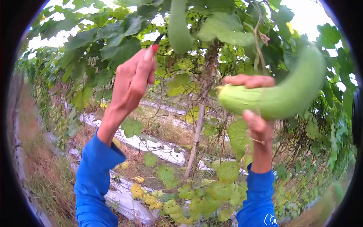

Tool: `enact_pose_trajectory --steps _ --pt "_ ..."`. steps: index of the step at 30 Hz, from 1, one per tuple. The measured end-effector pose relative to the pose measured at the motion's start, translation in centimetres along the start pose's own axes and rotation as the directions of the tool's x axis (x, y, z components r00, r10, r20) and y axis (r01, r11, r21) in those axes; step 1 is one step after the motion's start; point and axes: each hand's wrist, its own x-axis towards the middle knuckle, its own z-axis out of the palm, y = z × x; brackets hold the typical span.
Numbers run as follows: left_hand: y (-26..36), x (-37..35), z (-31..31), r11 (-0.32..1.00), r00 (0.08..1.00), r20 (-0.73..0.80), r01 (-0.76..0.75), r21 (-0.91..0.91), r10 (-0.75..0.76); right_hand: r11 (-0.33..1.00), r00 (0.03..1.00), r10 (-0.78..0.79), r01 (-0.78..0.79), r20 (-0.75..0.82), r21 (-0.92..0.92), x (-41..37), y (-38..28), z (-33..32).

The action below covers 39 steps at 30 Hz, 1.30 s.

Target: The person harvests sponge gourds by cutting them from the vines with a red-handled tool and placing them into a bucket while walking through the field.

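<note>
Gourd (281, 100), head view: up among the vines (121, 38) on my feed, in the right hand (263, 128).
Feel: I'd guess kinda hefty, firm, smooth, easy to bruise; I'd cup it around mid-curve for balance.
Axis: bent, mostly sideways, yellowish tip (219, 89) pointing left, other end curving up to the right.
Right hand: fingers spread wide around it, near the tip.
Left hand (130, 81): fingers pinched on a red-and-black tool (155, 47), mostly hidden.

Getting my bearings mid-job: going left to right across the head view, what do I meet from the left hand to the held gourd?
Left hand → small red-and-black tool → hanging gourd → wooden post → held gourd
</note>
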Motion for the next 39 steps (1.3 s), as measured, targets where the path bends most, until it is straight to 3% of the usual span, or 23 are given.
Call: enact_pose_trajectory --steps 3,4,5,6,8,10,14,16,20,21,25,26,28,30,31,32,34,39 --pt "-2.6 2.6 -0.7 0.992 0.998 -0.042 0.05 -0.115 -0.055 0.972 0.974 0.22 -0.215 0.05 -0.094 2.2 1.8 3.8" --pt "-3.6 3.7 -0.7 0.962 0.987 -0.036 0.146 -0.232 -0.159 0.946 0.946 0.313 -0.304 0.078 -0.114 3.4 2.3 4.9" --pt "-4.5 4.8 -0.7 0.909 0.965 -0.018 0.238 -0.342 -0.26 0.94 0.948 0.316 -0.308 0.036 -0.145 4.6 2.9 5.6" --pt "-5.2 5.7 -0.7 0.911 0.965 -0.024 0.237 -0.339 -0.26 0.934 0.948 0.317 -0.313 -0.004 -0.174 6.1 3.7 6.2" --pt "-6.4 7.6 -0.3 0.84 0.917 0.003 0.366 -0.402 -0.398 0.924 0.942 0.333 -0.335 -0.041 -0.184 8.8 6.1 6.0" --pt "-7.3 9.2 -0.2 0.844 0.928 0.029 0.349 -0.406 -0.37 0.914 0.947 0.297 -0.319 -0.119 -0.25 11.9 7.9 5.3" --pt "-7.4 12.5 1.9 0.805 0.903 0.044 0.402 -0.436 -0.427 0.915 0.95 0.3 -0.312 -0.083 -0.256 16.6 9.1 4.2" --pt "-6.4 13.0 3.0 0.764 0.884 0.029 0.419 -0.49 -0.466 0.925 0.929 0.369 -0.364 0.031 -0.109 17.7 8.5 4.4" --pt "-5.9 11.5 4.6 0.745 0.904 0.005 0.355 -0.564 -0.427 0.856 0.863 0.504 -0.492 0.044 -0.16 19.7 11.0 2.7" --pt "-5.7 11.4 4.9 0.757 0.916 -0.003 0.329 -0.564 -0.401 0.905 0.914 0.403 -0.393 0.034 -0.165 19.3 11.1 2.4" --pt "-3.4 10.1 4.2 0.85 0.971 0.01 0.213 -0.482 -0.238 0.872 0.872 0.474 -0.484 0.124 0.066 18.1 9.6 1.7" --pt "-3.1 10.2 3.3 0.856 0.981 0.051 0.19 -0.481 -0.189 0.874 0.873 0.472 -0.482 0.124 0.066 17.4 9.4 0.9" --pt "-2.4 11.0 2.3 0.861 0.986 0.094 0.166 -0.481 -0.138 0.874 0.916 0.378 -0.401 0.134 0.276 15.2 8.8 -0.8" --pt "-1.6 12.8 1.7 0.954 0.999 0.008 -0.032 -0.297 0.036 0.855 0.951 0.283 -0.309 0.126 0.417 14.2 10.2 -3.3" --pt "-0.4 13.4 1.3 0.98 0.998 0.019 -0.057 -0.19 0.062 0.821 0.957 0.253 -0.29 0.142 0.491 13.7 9.7 -3.4" --pt "0.4 13.9 1.6 0.981 0.998 0.017 -0.058 -0.186 0.062 0.78 0.962 0.222 -0.272 0.157 0.563 13.0 9.2 -3.5" --pt "1.6 15.4 2.5 0.971 0.972 0.014 -0.237 0.029 0.236 0.761 0.962 0.209 -0.273 0.176 0.589 12.4 9.4 -4.2" --pt "1.1 19.2 4.5 0.921 0.967 0.121 -0.25 0.298 0.224 0.624 0.97 0.137 -0.242 0.2 0.743 11.8 9.9 -4.8"
